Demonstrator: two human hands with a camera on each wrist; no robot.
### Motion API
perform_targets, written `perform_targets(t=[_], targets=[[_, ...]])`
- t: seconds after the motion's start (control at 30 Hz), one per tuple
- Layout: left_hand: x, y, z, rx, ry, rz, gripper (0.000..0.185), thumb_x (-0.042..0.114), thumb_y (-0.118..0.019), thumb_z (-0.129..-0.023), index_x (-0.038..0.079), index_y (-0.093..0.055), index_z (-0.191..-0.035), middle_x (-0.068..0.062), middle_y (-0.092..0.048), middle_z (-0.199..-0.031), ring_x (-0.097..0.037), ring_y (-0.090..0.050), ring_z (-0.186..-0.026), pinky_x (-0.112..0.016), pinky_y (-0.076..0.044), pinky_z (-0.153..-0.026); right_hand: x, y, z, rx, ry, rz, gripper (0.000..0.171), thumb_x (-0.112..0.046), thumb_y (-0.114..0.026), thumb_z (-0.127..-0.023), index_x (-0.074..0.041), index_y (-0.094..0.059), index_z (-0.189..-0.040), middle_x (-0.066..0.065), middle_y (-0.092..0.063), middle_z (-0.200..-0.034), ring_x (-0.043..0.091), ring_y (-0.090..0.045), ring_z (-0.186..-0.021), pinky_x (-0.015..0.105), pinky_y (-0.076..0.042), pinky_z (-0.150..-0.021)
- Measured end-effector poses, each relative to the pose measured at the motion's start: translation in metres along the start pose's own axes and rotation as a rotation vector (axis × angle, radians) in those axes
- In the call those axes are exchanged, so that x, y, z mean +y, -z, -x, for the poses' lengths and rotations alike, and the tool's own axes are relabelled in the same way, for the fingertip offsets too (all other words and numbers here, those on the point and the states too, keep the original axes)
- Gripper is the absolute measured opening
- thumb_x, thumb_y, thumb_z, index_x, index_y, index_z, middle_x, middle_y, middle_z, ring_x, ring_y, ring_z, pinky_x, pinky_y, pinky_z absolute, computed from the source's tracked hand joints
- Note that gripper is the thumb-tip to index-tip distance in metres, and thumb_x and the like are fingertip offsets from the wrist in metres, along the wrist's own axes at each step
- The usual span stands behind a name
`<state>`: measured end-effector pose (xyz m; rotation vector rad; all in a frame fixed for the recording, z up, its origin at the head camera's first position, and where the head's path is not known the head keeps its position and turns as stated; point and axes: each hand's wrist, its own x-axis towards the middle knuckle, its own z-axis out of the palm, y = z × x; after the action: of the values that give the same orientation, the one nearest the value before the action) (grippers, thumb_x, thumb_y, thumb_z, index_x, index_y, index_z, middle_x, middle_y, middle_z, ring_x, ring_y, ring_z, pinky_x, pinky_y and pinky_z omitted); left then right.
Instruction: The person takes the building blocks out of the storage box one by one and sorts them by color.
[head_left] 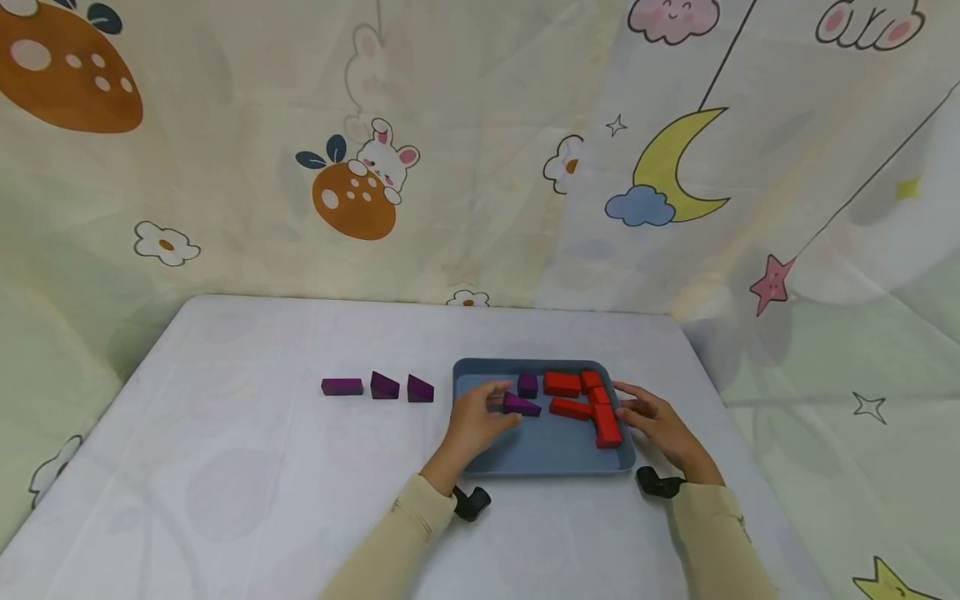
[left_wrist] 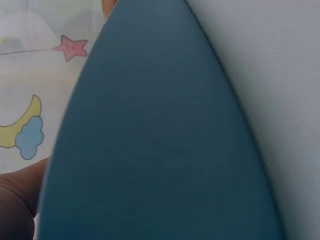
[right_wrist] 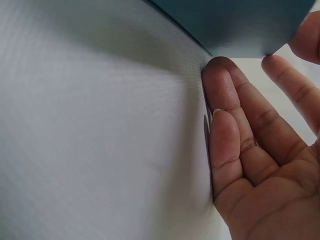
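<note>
In the head view my left hand [head_left: 474, 421] reaches over the left part of a blue-grey tray [head_left: 502, 458]. Its fingers and thumb pinch the wide end of a purple wedge block [head_left: 522, 406], which overlaps the tray floor. Just behind that wedge stands a purple cube-like block [head_left: 527, 385]. My right hand [head_left: 663, 429] is at the tray's right side, fingers extended. Seen from the right wrist, fingertips [right_wrist: 220, 82] meet the tray's outer edge. The tray's blue wall [left_wrist: 160, 125] fills most of the left wrist view and hides the blocks there.
Several red blocks, among them a rectangular one [head_left: 562, 384] and a long one [head_left: 607, 427], lie in the tray's right half. Left of the tray a purple bar [head_left: 342, 387] and two purple wedges [head_left: 385, 386] stand in a row on the white-covered table [head_left: 247, 483].
</note>
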<state>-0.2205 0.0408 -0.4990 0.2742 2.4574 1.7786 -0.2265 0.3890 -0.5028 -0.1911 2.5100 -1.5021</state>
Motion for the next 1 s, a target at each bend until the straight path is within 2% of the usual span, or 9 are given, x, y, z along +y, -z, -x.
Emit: perform_targets(t=[0.13,0.27,0.4,0.53,0.63,0.8,0.9,1.0], targets=[[-0.001,-0.004,-0.008,0.016,0.017,-0.065,0.056,0.006,-0.086,-0.09,0.0,-0.067,-0.143,-0.022,-0.068,-0.141,-0.038,-0.068,-0.127,-0.053,-0.058,-0.102,-0.002,0.0,0.0,0.005,-0.003,0.0,0.058,-0.015,-0.064,-0.111,0.002,-0.043,-0.162,0.033,-0.062,-0.142,0.024,-0.068,-0.12,0.019,-0.051,-0.097],[-0.005,-0.008,-0.014,0.027,0.023,-0.157,0.055,0.003,-0.086,-0.09,-0.002,-0.068,-0.141,-0.023,-0.069,-0.138,-0.037,-0.07,-0.121,-0.051,-0.059,-0.101,-0.003,-0.001,0.0,0.007,-0.001,0.002,0.058,-0.015,-0.064,-0.111,0.002,-0.043,-0.162,0.033,-0.062,-0.142,0.019,-0.068,-0.119,0.021,-0.05,-0.098],[-0.008,-0.01,-0.015,0.05,0.01,-0.222,0.04,0.004,-0.087,-0.09,0.0,-0.075,-0.128,-0.017,-0.074,-0.119,-0.029,-0.069,-0.104,-0.044,-0.059,-0.089,-0.003,-0.002,0.001,0.001,0.01,-0.024,0.058,-0.015,-0.063,-0.111,0.004,-0.041,-0.162,0.035,-0.06,-0.144,0.01,-0.067,-0.116,0.019,-0.05,-0.098],[-0.008,-0.011,-0.011,0.055,-0.012,-0.256,0.028,0.007,-0.089,-0.09,0.004,-0.077,-0.116,-0.008,-0.071,-0.099,-0.019,-0.061,-0.091,-0.036,-0.053,-0.079,-0.002,-0.003,0.001,-0.001,0.016,-0.044,0.058,-0.015,-0.063,-0.111,0.004,-0.041,-0.162,0.036,-0.059,-0.144,0.003,-0.065,-0.112,0.016,-0.05,-0.096],[-0.005,-0.007,-0.007,0.027,-0.017,-0.24,0.027,0.009,-0.089,-0.09,0.005,-0.077,-0.114,-0.006,-0.071,-0.095,-0.018,-0.062,-0.088,-0.035,-0.053,-0.077,-0.001,-0.004,0.001,0.002,0.019,-0.051,0.058,-0.014,-0.063,-0.111,0.004,-0.042,-0.162,0.035,-0.061,-0.142,0.001,-0.065,-0.11,0.016,-0.05,-0.096],[0.007,0.009,0.001,-0.067,-0.002,-0.149,0.027,0.015,-0.088,-0.092,0.009,-0.076,-0.115,-0.009,-0.075,-0.106,-0.021,-0.071,-0.095,-0.036,-0.061,-0.072,-0.001,-0.005,0.001,0.002,0.017,-0.047,0.059,-0.014,-0.064,-0.111,0.004,-0.042,-0.162,0.034,-0.062,-0.141,0.002,-0.066,-0.111,0.016,-0.05,-0.096],[0.014,0.021,0.005,-0.107,-0.017,-0.097,0.026,0.018,-0.088,-0.092,0.013,-0.077,-0.116,-0.006,-0.076,-0.11,-0.021,-0.072,-0.1,-0.032,-0.06,-0.068,0.0,-0.003,0.001,0.0,0.013,-0.042,0.059,-0.015,-0.064,-0.111,0.004,-0.041,-0.162,0.035,-0.061,-0.142,0.002,-0.066,-0.111,0.016,-0.05,-0.096],[0.017,0.033,0.009,-0.127,-0.045,-0.072,0.026,0.021,-0.087,-0.093,0.017,-0.079,-0.117,-0.002,-0.076,-0.115,-0.022,-0.071,-0.108,-0.032,-0.06,-0.074,0.0,-0.002,0.001,0.004,0.008,-0.035,0.059,-0.014,-0.064,-0.111,0.005,-0.041,-0.161,0.035,-0.061,-0.142,0.001,-0.065,-0.111,0.017,-0.05,-0.096]])
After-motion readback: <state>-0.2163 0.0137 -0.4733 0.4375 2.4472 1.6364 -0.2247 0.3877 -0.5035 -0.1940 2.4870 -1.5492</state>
